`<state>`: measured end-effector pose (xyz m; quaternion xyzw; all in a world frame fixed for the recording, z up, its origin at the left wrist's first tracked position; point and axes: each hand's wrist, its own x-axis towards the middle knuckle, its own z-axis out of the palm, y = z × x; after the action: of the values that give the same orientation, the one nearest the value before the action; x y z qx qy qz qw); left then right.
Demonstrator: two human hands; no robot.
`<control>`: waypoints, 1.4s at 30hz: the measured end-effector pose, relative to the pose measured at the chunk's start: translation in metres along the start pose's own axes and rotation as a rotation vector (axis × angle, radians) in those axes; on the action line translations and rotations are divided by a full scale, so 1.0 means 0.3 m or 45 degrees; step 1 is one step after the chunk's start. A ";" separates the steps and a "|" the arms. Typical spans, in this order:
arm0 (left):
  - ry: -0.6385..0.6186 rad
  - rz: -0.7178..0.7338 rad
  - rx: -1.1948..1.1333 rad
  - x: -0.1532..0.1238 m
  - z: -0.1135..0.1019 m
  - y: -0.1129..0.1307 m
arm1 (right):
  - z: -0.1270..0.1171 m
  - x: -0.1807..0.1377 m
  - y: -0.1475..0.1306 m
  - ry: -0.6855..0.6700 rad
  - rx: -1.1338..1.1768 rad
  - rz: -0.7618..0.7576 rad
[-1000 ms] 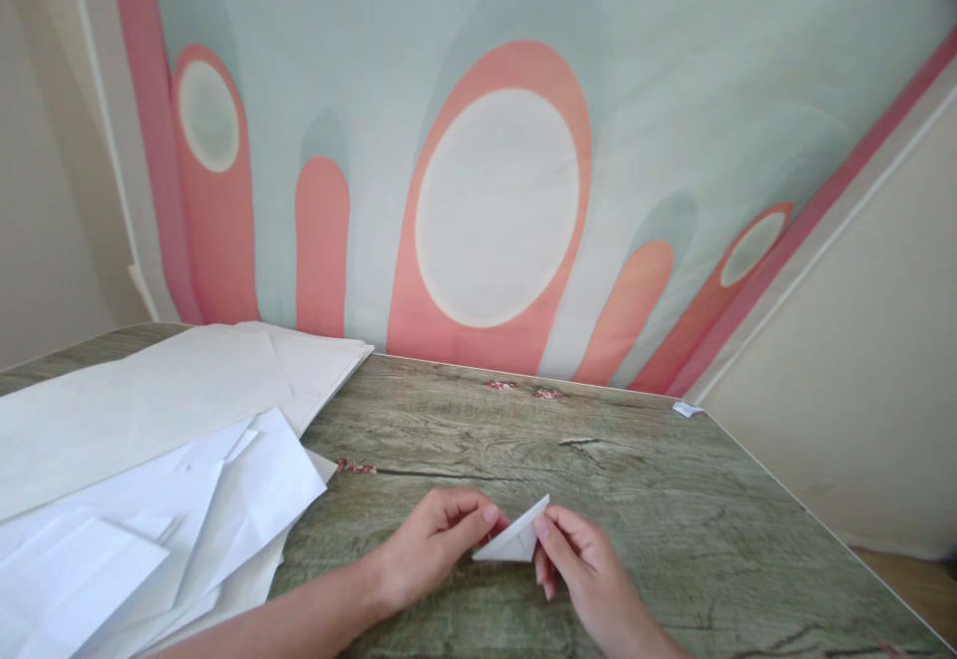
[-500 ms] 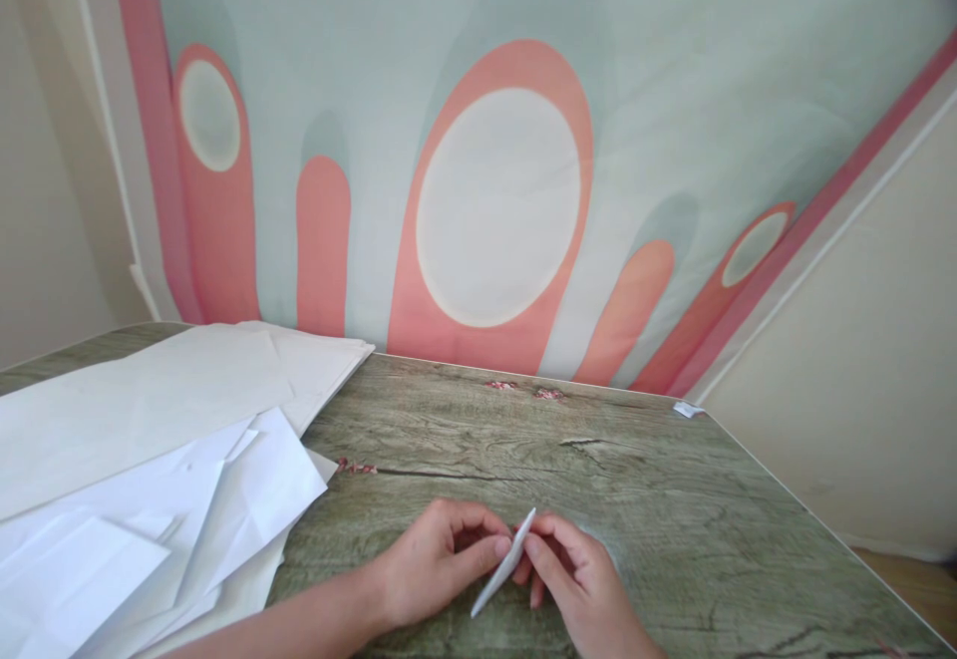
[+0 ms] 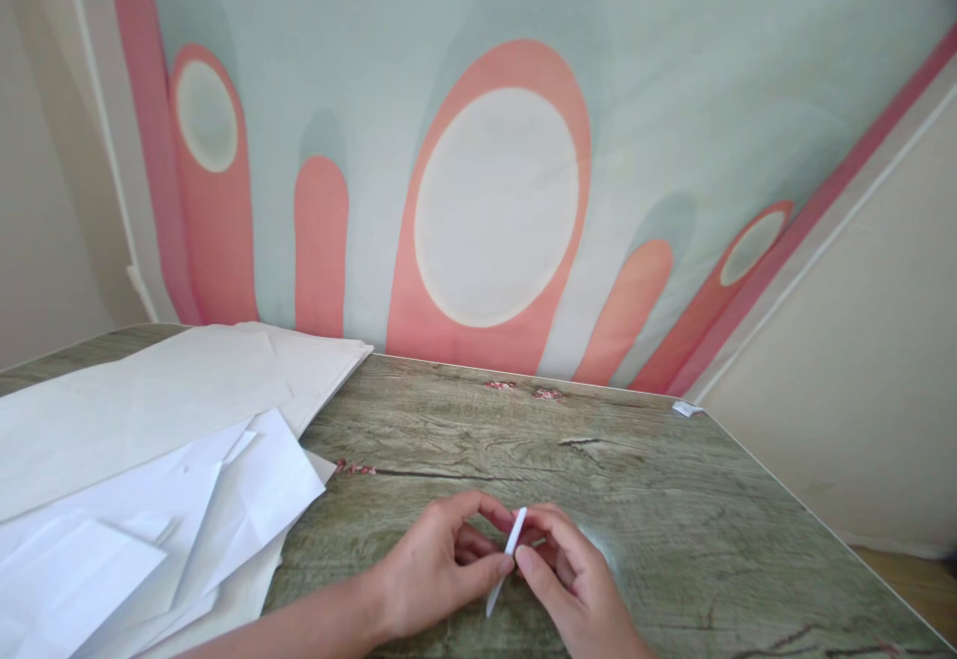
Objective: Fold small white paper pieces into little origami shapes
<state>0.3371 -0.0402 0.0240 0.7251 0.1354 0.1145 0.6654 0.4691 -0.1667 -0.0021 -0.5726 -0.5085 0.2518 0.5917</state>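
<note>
A small folded piece of white paper point(image 3: 514, 536) stands nearly on edge between my two hands, low in the middle of the head view. My left hand point(image 3: 441, 564) is closed on its left side, thumb and index finger pinching it. From the right, my right hand point(image 3: 564, 569) grips the paper with curled fingers, its thumb close to the paper's face. Both hands are just above the wooden-patterned table point(image 3: 464, 430). The far face of the paper and some fingertips behind it are hidden.
On the left lie a stack of large white sheets point(image 3: 186, 380) and several loose folded papers point(image 3: 261, 480) on top. A small white scrap point(image 3: 686, 408) sits at the table's far right corner. Behind the table hangs a patterned backdrop point(image 3: 359, 71) in green and coral.
The folded paper has turned more upright and shows a narrower edge. My hands have shifted slightly, with the left fingers raised a little along the paper.
</note>
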 end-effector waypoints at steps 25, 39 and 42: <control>0.074 0.309 0.208 -0.012 0.022 -0.007 | 0.003 0.009 -0.024 -0.058 -0.123 0.068; 0.089 0.252 0.165 -0.002 0.019 -0.010 | 0.008 0.015 -0.037 -0.019 -0.128 0.049; 0.096 0.235 0.163 0.002 0.018 -0.011 | 0.006 0.011 -0.033 -0.021 -0.173 0.036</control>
<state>0.3392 -0.0447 0.0204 0.7708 0.1000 0.1934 0.5988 0.4657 -0.1652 0.0078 -0.6164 -0.5214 0.2298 0.5436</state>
